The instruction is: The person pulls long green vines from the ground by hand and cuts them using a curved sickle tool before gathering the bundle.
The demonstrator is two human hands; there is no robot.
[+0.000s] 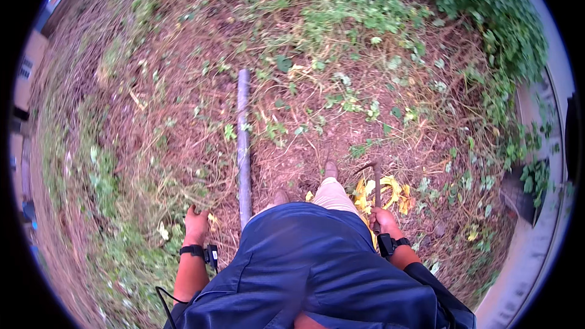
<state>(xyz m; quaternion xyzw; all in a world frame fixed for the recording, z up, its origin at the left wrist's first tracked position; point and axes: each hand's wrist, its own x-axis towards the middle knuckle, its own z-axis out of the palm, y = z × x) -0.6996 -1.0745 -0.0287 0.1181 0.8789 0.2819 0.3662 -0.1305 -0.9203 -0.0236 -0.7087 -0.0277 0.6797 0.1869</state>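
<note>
My right hand (385, 220) is closed around the lower handle of a small hand sickle or hoe (377, 183), whose thin curved blade points left at the top. Yellow strips of material (392, 192) lie on the ground behind and beside the tool. On the other side of my body, my left hand (196, 222) hangs over cut weeds with its fingers apart and nothing seen in them. Between that hand and my legs lies a long grey pole or pipe (244, 146), running away from me.
Dry stems and green vines (320, 18) cover much of the reddish soil. Dense leafy growth (498, 23) stands at the upper right beside a pale concrete edge (507, 256). A dark container-like object (525, 192) sits near that edge. My shoe (330, 169) is on the soil.
</note>
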